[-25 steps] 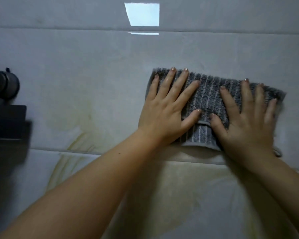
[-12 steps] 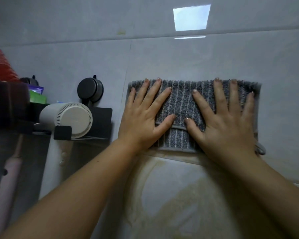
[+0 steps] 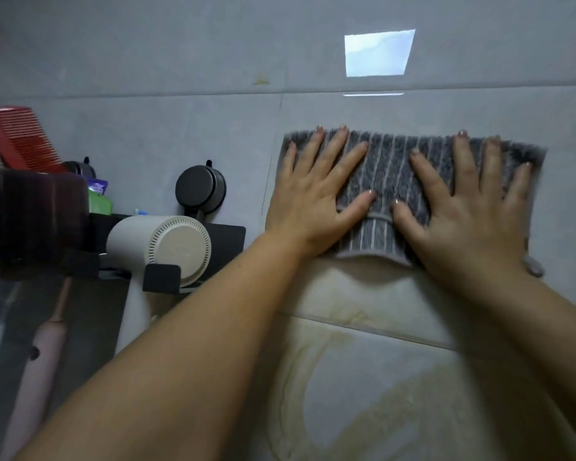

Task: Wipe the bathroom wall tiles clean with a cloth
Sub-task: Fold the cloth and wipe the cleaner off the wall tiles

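A folded grey striped cloth (image 3: 391, 174) lies flat against the grey wall tiles (image 3: 187, 128). My left hand (image 3: 313, 197) presses its left half with fingers spread and straight. My right hand (image 3: 466, 211) presses the right half the same way, thumbs almost meeting at the cloth's lower middle. Yellowish streaks (image 3: 356, 377) mark the tiles below the cloth. A small loop of the cloth (image 3: 534, 266) sticks out beside my right wrist.
A black wall shelf (image 3: 226, 241) at the left carries a white hair dryer (image 3: 167, 247), with a black suction mount (image 3: 200, 189) above it. A red comb (image 3: 20, 138), a dark box (image 3: 34, 214) and a pink toothbrush (image 3: 44, 347) sit further left. A bright reflection (image 3: 378, 53) shows on the upper tile.
Both hands slid the cloth leftward along the wall toward the shelf. My view followed, bringing the hair dryer, shelf and comb into sight.
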`<act>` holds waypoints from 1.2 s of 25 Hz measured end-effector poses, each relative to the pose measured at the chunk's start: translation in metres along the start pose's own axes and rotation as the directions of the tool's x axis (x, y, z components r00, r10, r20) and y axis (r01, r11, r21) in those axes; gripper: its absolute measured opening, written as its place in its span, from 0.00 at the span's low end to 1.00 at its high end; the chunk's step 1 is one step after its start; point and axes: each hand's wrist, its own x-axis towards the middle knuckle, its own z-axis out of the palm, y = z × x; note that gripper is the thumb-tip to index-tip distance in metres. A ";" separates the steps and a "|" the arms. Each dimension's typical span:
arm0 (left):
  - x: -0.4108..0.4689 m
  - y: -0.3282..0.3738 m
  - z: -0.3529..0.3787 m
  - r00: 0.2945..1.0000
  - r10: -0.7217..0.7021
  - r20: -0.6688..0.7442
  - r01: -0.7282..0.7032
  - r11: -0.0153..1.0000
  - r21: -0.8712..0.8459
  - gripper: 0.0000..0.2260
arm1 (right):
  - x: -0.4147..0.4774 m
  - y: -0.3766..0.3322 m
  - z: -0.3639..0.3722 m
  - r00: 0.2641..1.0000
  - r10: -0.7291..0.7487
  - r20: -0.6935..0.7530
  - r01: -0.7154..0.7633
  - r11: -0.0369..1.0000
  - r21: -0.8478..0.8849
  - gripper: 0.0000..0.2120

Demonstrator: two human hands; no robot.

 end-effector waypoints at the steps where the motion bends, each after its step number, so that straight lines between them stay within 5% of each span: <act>1: 0.011 -0.007 -0.001 0.999 -0.032 0.005 0.032 0.999 0.007 0.31 | 0.015 -0.008 0.002 1.000 0.019 0.003 -0.019 1.000 0.013 0.33; 8: -0.029 -0.006 0.005 0.949 -0.313 -0.044 0.313 0.950 -0.015 0.31 | 0.020 -0.039 0.011 0.984 -0.179 0.019 0.179 0.983 0.034 0.30; 25: -0.200 0.000 0.011 0.999 0.033 0.002 -0.033 0.999 -0.035 0.30 | -0.163 -0.063 0.017 0.978 -0.206 -0.021 0.207 0.978 0.031 0.31; 30: -0.178 -0.001 0.006 0.995 0.095 0.016 -0.095 0.995 -0.019 0.29 | -0.148 -0.056 0.018 0.971 -0.239 -0.006 0.239 0.971 0.005 0.31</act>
